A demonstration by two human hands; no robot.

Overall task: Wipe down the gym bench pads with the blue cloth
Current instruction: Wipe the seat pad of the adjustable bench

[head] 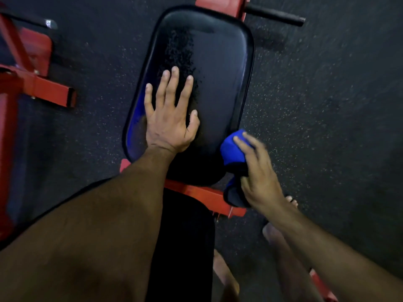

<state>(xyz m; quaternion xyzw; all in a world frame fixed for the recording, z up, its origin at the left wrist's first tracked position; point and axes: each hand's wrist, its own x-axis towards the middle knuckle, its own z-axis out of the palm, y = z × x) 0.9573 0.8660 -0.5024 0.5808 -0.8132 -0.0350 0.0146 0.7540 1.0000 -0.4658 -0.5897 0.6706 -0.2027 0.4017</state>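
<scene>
A black bench pad (218, 68) with a worn, speckled patch down its middle fills the centre of the view, on a red frame (205, 196). My left hand (169, 114) lies flat on the pad's near left part, fingers spread and straight. My right hand (257, 173) grips the bunched blue cloth (232, 149) against the pad's near right edge. Part of the cloth hangs below my right hand. A second black pad (185, 247) runs toward me, partly hidden by my left forearm.
Dark speckled rubber floor (327, 105) surrounds the bench. Another red machine frame (32, 83) stands at the left. A black handle bar (277, 15) sticks out at the top right. My bare feet (272, 232) are on the floor at the bench's right.
</scene>
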